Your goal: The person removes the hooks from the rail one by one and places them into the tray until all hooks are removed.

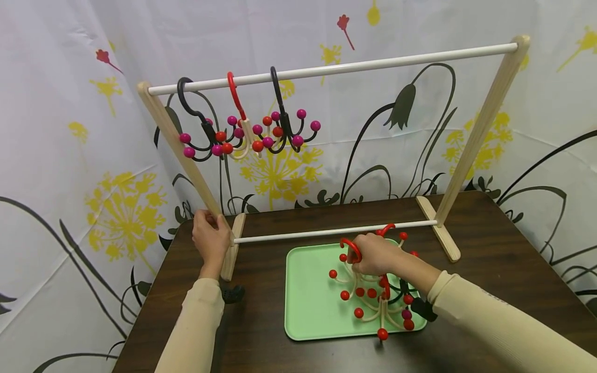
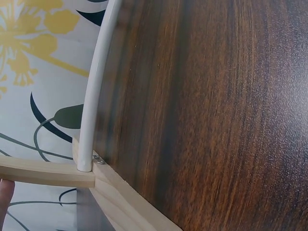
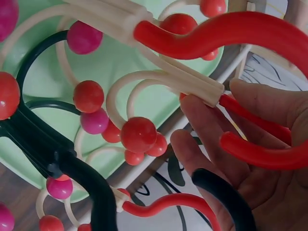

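Observation:
My right hand (image 1: 378,255) pinches a multi-arm hook hanger (image 3: 199,89) at its neck, between thumb and fingers. This hanger has a red hook, curved cream arms and red ball tips. Under and around it, more hangers lie on a light green tray (image 1: 303,290), among them a red-hooked cream one (image 1: 383,305) and a black one (image 3: 36,130) with magenta and red balls. At the rack's left side, my left hand (image 1: 212,238) grips the wooden upright (image 1: 186,166) low down, near its foot. One left fingertip (image 2: 5,192) shows against that wood in the left wrist view.
From the white top rail (image 1: 354,67) hang a black hanger (image 1: 188,103), a red-hooked cream hanger (image 1: 238,101) and another black hanger (image 1: 278,96), towards the left end. A white lower rail (image 1: 298,235) runs behind the tray. The rack stands on a dark wooden table (image 1: 261,321) before a flowered curtain.

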Available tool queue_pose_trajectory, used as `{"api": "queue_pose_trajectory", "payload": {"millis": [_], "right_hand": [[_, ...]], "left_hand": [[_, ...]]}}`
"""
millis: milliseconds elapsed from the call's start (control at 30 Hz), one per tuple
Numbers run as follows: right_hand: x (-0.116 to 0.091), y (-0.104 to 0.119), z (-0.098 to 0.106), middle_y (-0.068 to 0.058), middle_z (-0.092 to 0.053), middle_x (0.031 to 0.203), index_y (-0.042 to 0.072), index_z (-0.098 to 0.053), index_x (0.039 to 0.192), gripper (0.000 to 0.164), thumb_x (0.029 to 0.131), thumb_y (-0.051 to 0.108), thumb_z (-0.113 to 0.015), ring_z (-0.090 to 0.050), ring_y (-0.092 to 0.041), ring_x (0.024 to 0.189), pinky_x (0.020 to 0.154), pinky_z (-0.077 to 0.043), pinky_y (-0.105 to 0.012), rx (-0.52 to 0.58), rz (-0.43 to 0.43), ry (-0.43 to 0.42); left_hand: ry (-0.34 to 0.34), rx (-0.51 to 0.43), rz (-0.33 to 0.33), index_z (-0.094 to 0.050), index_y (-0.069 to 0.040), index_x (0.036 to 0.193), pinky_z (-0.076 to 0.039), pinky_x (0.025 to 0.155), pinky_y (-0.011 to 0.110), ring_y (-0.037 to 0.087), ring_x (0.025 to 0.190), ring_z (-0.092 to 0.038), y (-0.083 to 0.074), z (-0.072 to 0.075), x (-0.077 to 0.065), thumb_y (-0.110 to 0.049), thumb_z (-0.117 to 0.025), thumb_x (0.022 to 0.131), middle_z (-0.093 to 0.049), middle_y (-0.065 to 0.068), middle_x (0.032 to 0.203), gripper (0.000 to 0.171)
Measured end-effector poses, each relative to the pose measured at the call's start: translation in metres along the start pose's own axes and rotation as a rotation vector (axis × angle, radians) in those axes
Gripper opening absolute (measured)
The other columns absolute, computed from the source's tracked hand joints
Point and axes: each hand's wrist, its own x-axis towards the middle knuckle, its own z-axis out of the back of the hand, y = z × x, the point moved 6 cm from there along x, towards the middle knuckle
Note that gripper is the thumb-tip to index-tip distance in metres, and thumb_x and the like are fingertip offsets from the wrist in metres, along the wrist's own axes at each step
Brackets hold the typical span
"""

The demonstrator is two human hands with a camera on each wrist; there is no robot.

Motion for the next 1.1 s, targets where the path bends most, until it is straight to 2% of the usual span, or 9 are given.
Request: {"api": "queue_pose_trajectory", "payload": {"millis": [167,433,700,900,1100], "right_hand": [[-0.002,-0.002,-0.002,0.005,-0.06,0.061,0.009,-0.074,0.084,0.009,0.078,0.002,-0.071,-0.049,-0.011,0.053,0.054,-0.044,-0.028,-0.007,0.02,0.018],[-0.002,-0.002,-0.004,0.005,-0.066,0.072,0.01,-0.074,0.083,0.014,0.077,-0.001,-0.068,-0.055,-0.011,0.061,0.06,-0.048,-0.03,-0.043,0.046,0.066],[-0.006,0.002,0.001,0.005,-0.066,0.071,0.009,-0.073,0.082,0.029,0.071,-0.012,-0.057,-0.047,-0.011,0.057,0.05,-0.037,-0.026,-0.006,0.062,0.091],[-0.012,0.007,0.009,0.003,-0.065,0.072,0.008,-0.073,0.083,0.025,0.074,-0.011,-0.059,-0.045,-0.011,0.057,0.052,-0.036,-0.026,-0.024,0.067,0.104],[-0.017,0.01,0.021,0.005,-0.066,0.077,0.01,-0.073,0.085,0.015,0.077,-0.001,-0.07,-0.053,-0.011,0.066,0.062,-0.046,-0.03,-0.071,0.085,0.101]], "left_hand": [[-0.002,0.0,-0.002,-0.055,0.0,0.098,-0.041,0.077,0.055,0.037,0.085,-0.057,0.001,0.0,0.0,-0.01,-0.066,0.088,-0.057,0.017,0.091,0.018],[-0.005,-0.014,-0.009,-0.055,0.001,0.098,-0.041,0.078,0.055,0.036,0.085,-0.057,0.0,0.001,0.0,-0.01,-0.066,0.089,-0.057,0.018,0.091,0.018],[-0.004,-0.011,-0.01,-0.055,0.001,0.099,-0.041,0.078,0.055,0.036,0.085,-0.057,0.0,0.0,0.0,-0.011,-0.066,0.089,-0.057,0.018,0.091,0.019],[-0.008,-0.007,-0.008,-0.055,0.0,0.099,-0.041,0.076,0.055,0.036,0.084,-0.057,0.001,0.0,0.001,-0.011,-0.066,0.089,-0.057,0.017,0.091,0.019],[-0.012,-0.008,-0.01,-0.055,0.001,0.098,-0.041,0.077,0.055,0.037,0.084,-0.057,0.001,0.0,0.0,-0.01,-0.066,0.088,-0.057,0.017,0.091,0.018]]}}
